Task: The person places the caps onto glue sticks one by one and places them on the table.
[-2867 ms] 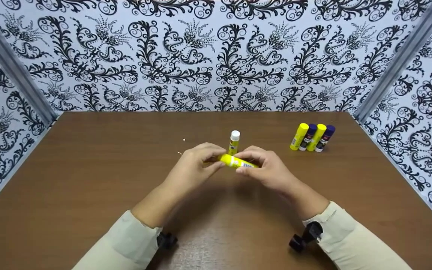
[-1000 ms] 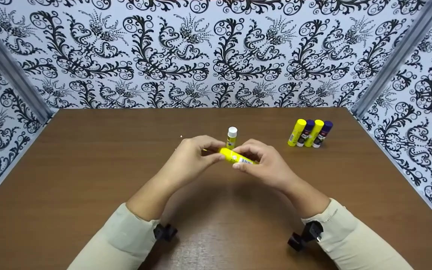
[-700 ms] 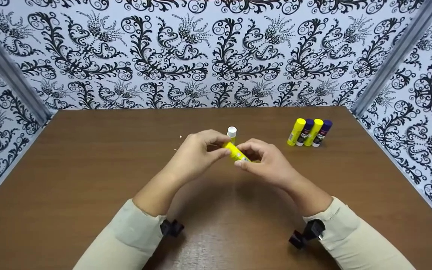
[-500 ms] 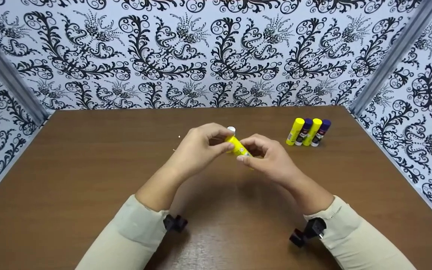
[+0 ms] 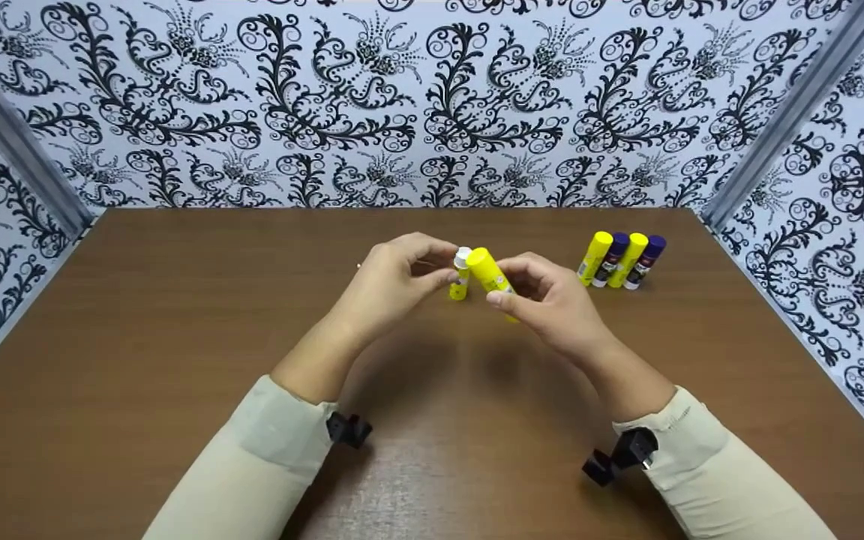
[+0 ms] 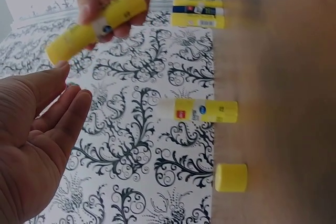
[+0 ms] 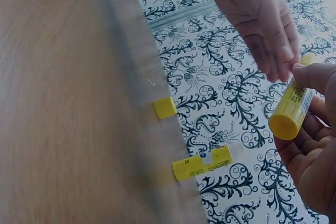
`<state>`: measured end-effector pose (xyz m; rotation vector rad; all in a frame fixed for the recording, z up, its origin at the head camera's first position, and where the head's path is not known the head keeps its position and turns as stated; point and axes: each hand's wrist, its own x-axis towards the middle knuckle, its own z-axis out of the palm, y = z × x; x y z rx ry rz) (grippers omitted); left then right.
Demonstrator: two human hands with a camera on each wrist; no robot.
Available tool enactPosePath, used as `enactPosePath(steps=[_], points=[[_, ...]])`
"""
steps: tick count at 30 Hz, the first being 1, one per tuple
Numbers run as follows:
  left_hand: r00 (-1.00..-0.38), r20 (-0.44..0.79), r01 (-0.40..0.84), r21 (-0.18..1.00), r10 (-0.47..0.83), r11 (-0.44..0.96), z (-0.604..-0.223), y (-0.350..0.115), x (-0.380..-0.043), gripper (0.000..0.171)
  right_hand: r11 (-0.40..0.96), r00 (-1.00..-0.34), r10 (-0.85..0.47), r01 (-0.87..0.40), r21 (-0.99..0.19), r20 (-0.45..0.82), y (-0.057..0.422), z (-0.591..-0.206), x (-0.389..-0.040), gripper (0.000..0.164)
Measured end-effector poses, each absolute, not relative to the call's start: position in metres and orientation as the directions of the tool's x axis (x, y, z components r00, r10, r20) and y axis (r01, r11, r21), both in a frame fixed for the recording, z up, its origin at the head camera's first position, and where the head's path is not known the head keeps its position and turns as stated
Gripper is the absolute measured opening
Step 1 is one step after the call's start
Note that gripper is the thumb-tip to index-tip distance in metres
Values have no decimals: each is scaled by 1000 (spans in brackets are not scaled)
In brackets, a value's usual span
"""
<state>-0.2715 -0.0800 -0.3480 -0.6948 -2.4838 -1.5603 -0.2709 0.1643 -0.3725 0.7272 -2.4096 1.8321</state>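
My right hand point(image 5: 559, 311) grips a capped yellow glue stick point(image 5: 489, 271) above the table, tilted with its cap end up and toward the left. My left hand point(image 5: 391, 292) is beside that cap end with its fingers loosely bent and nothing held; in the left wrist view a fingertip is close to the stick, and I cannot tell whether it touches. Behind the hands an uncapped yellow glue stick point(image 5: 460, 289) stands upright, its white top showing. A loose yellow cap point(image 6: 231, 177) stands near it in both wrist views; the left hand hides it in the head view.
At the back right, several glue sticks stand in a row, yellow ones point(image 5: 595, 259) alternating with dark purple ones point(image 5: 646, 262). A small white crumb point(image 5: 358, 265) lies on the brown table point(image 5: 177, 360). Patterned walls point(image 5: 349, 105) enclose the back and sides.
Both hands have risen and moved away from me with the glue stick, which has turned steeper. The left hand has let go of its cap end. The standing stick is now less hidden.
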Motion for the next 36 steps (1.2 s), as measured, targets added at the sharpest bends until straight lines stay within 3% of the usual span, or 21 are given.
enactPosePath(steps=[15,36], points=[[-921,306,386,803,242,454,-367,-91,-292,31,195,-928,-207,-348,-917,309,177,-361,-274,34],[-942,252,336,735,223,589,-390,-109,-310,37,115,-919,49,-384,-916,391,205,-340,-288,29]])
